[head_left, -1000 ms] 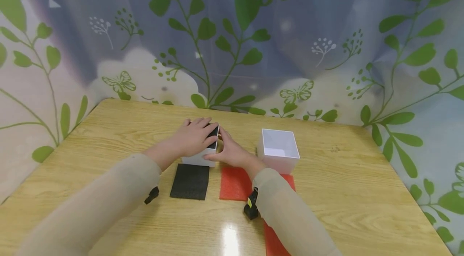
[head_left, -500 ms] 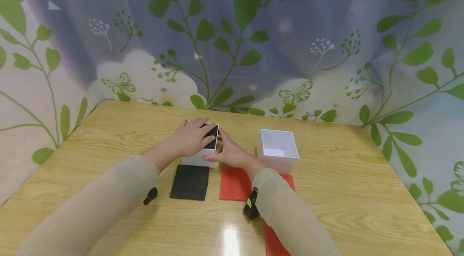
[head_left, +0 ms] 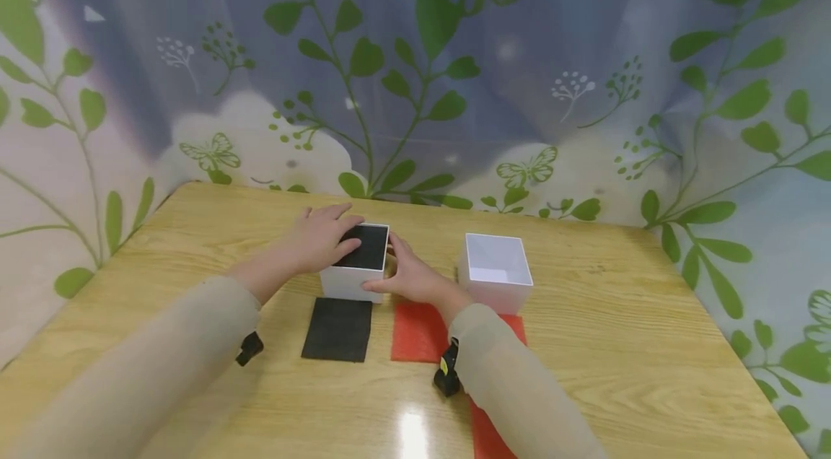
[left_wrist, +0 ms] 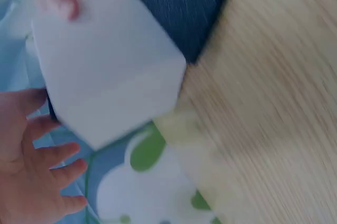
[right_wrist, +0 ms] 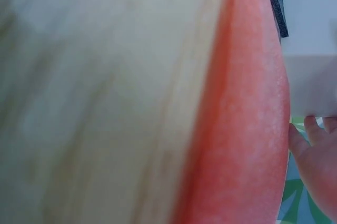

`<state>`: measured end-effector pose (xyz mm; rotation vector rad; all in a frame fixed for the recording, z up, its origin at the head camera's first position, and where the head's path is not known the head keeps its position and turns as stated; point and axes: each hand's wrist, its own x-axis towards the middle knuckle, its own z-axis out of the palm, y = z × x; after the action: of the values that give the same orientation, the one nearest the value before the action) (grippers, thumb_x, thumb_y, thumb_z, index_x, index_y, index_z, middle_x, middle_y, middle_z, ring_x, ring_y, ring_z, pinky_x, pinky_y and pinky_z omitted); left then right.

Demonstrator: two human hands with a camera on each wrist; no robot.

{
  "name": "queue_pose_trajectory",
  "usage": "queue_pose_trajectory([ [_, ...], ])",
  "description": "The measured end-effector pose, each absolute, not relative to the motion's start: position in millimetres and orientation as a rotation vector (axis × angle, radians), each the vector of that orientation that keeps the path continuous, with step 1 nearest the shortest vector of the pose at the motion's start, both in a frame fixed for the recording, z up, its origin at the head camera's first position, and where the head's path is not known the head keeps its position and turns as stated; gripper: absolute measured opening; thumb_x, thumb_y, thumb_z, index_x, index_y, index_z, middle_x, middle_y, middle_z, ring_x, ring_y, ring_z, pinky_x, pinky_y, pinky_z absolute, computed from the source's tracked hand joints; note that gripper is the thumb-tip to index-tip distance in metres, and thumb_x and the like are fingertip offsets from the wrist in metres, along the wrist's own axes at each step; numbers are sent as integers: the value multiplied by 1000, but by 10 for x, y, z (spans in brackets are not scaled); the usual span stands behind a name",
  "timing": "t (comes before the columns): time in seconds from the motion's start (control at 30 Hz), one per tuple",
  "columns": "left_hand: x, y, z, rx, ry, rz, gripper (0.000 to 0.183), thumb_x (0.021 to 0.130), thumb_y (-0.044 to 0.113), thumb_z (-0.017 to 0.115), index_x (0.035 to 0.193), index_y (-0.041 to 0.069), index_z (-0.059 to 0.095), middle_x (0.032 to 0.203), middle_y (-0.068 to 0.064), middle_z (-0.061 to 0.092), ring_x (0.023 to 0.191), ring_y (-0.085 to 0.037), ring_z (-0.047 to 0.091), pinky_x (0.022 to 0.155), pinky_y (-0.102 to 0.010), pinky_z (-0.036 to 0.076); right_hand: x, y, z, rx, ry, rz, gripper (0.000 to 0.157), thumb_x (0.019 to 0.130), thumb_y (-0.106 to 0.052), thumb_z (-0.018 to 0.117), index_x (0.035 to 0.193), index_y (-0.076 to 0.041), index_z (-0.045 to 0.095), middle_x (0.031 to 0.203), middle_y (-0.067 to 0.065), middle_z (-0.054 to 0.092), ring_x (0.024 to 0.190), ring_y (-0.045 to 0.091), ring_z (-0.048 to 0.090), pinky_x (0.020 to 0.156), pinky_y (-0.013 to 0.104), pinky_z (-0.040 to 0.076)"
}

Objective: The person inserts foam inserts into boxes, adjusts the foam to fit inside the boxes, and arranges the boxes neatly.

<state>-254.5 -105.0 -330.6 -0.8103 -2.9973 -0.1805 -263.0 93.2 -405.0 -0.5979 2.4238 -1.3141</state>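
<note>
A white square box [head_left: 350, 283] stands left of centre with a black foam or felt sheet [head_left: 371, 246] showing inside its rim. My left hand [head_left: 319, 235] is over its left side, fingers spread, the thumb over the black sheet. In the left wrist view the left hand [left_wrist: 37, 166] has its fingers apart beside the white box [left_wrist: 105, 66]. My right hand [head_left: 415, 273] holds the box at its right front corner, thumb on the front face and fingers along the right side. A flat black square [head_left: 337, 329] lies in front of the box.
A second white box [head_left: 496, 289], its top uncovered, stands to the right. Red sheets [head_left: 418, 333] lie before it, partly under my right forearm. One red sheet [right_wrist: 245, 108] fills much of the right wrist view. A patterned curtain [head_left: 415, 84] hangs behind the wooden table [head_left: 623, 343].
My left hand has drawn back leftward off the box top, uncovering more of the black sheet. The right hand keeps its hold on the corner of the box.
</note>
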Motion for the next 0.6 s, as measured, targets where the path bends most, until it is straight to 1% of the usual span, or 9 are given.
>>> queue_pose_trajectory([
  [0.13, -2530, -1237, -3256, -728, -3019, -138, 39, 96, 24, 53, 131, 6, 53, 140, -23, 40, 126, -41, 39, 98, -66, 22, -2619, 945, -4047, -558, 2428, -1303, 108, 75, -37, 78, 151, -18, 3, 152, 7, 14, 136, 22, 23, 108, 44, 22],
  [0.23, -2502, -1326, -3264, -712, -3039, -117, 39, 96, 25, 52, 131, 7, 54, 139, -23, 41, 125, -40, 40, 98, -66, 22, -2600, 957, -4032, -525, 2435, -1285, 112, 74, -40, 78, 151, -16, 0, 153, 8, 12, 137, 23, 22, 108, 46, 22],
  [0.4, -2473, -1343, -3300, -764, -3034, -116, 42, 97, 28, 50, 134, 8, 50, 140, -22, 40, 125, -40, 41, 98, -66, 23, -2596, 982, -4030, -524, 2437, -1295, 110, 74, -37, 79, 151, -17, 3, 152, 7, 14, 137, 23, 23, 108, 47, 22],
  [0.6, -2450, -1399, -3237, -795, -3053, -168, 48, 93, 26, 58, 135, 5, 48, 139, -23, 40, 123, -41, 42, 96, -67, 25, -2615, 943, -4056, -564, 2424, -1307, 109, 74, -38, 79, 151, -18, 4, 152, 7, 14, 137, 24, 23, 108, 46, 22],
])
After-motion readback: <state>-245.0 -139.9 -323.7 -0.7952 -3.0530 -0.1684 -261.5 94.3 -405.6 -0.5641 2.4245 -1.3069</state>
